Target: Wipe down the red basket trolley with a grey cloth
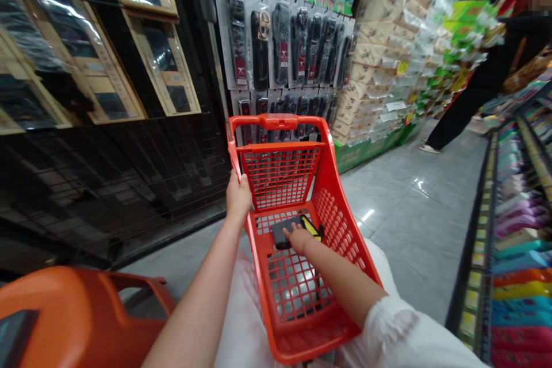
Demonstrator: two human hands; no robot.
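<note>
A red plastic shopping cart [324, 351] stands in front of me, with grid walls and a grid floor. My left hand [240, 198] is wrapped round its left side rail, below the raised handle bar. Reaching into the basket from the right, my right hand [299, 238] has its fingers on a dark grey item [279, 231] on the cart floor. One end of that item shows yellow with black edging; its exact kind is unclear. The fingers are bent over its near side, and the palm hides part of it.
Packaged belts [280, 43] hang on a rack behind the cart. Stacked cartons [371, 57] stand right of it. A person in dark trousers [463, 100] is in the aisle. An orange stool-like object [73, 310] stands left; a shelf of colourful goods [520, 267] lines the right.
</note>
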